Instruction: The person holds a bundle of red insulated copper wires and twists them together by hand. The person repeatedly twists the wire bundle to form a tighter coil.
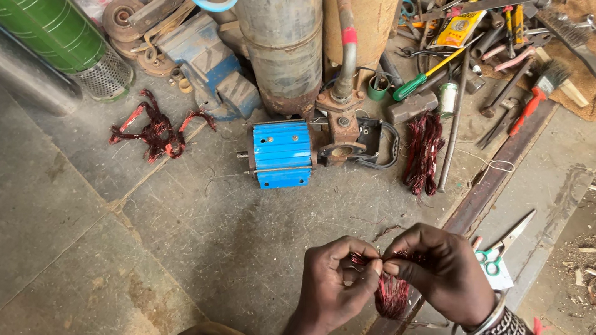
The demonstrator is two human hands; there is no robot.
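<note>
1. Left hand [333, 277] and right hand [440, 271], fingertips pinched on a red copper-wire coil [391, 291] held above the stone floor [35, 216]
2. Blue motor housing [280, 153] and scissors [500, 246] lie nearby

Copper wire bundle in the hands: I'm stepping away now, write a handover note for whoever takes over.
Left hand: pinching the red copper wire bundle at its top.
Right hand: gripping the same bundle from the other side; strands hang below.
Nearby: blue motor housing on the floor, two more wire coils, scissors beside the right hand.
Done: cannot tell.
Left: bundle not yet set down.
</note>
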